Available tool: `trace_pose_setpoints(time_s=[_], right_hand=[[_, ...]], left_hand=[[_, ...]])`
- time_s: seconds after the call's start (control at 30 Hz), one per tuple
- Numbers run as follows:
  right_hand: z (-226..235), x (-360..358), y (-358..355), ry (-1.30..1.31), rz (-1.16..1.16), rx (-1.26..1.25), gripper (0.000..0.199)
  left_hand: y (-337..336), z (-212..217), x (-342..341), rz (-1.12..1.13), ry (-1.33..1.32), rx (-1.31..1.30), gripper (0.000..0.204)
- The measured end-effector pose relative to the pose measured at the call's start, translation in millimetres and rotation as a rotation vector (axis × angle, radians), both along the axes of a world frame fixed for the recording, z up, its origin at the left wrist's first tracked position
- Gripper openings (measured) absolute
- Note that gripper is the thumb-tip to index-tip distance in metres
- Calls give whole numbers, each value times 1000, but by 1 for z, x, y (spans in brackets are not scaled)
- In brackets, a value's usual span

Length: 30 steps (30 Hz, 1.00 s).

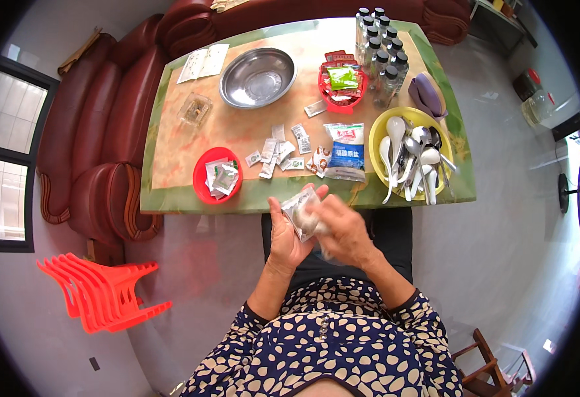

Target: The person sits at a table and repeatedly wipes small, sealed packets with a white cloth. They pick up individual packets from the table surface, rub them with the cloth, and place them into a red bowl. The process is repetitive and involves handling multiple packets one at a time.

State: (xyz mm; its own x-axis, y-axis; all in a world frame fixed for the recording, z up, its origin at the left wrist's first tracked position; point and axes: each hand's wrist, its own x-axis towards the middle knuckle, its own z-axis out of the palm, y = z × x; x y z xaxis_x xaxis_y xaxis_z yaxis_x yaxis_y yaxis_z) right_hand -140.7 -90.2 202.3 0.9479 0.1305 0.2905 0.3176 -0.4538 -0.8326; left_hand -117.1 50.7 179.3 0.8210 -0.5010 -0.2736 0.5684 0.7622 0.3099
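In front of the table's near edge, my left hand point(286, 239) holds a small whitish clear packet point(298, 206), thumb up along one side. My right hand point(348, 231) lies across the packet with curled fingers, blurred by motion; whether it grips anything is unclear. Something pale and see-through point(329, 255) hangs beneath the right hand. Just beyond my hands on the table are several small sachets point(269, 159), a brown-and-white packet point(317, 161) and a blue-and-white bag of salt point(347, 153). A red bowl point(199, 188) of sachets stands to their left.
On the green-bordered table point(164, 204) stand a steel basin point(231, 96), a red basket point(340, 108) of packets, several black-capped bottles point(387, 86), a glass ashtray point(196, 109), a purple case point(427, 96) and a yellow bowl point(378, 119) of spoons. A red plastic chair point(108, 294) is at left.
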Motion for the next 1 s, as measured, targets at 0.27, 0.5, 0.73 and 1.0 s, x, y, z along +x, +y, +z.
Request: trace_pose_setpoints(time_s=[0.27,0.5,0.73,1.0], right_hand=[[-8,-22,11,141,-65,-140,40],[5,-2,-6,94,74,174,40],[1,12,16,-78,-140,-237,43],[-3,-15,-8,227,430,-22,43]], left_hand=[[-3,-16,2,180,0,215,43],[-2,-11,-2,123,-53,230,37],[-9,-7,-10,111,-13,303,55],[11,-9,-1,36,-45,139,61]])
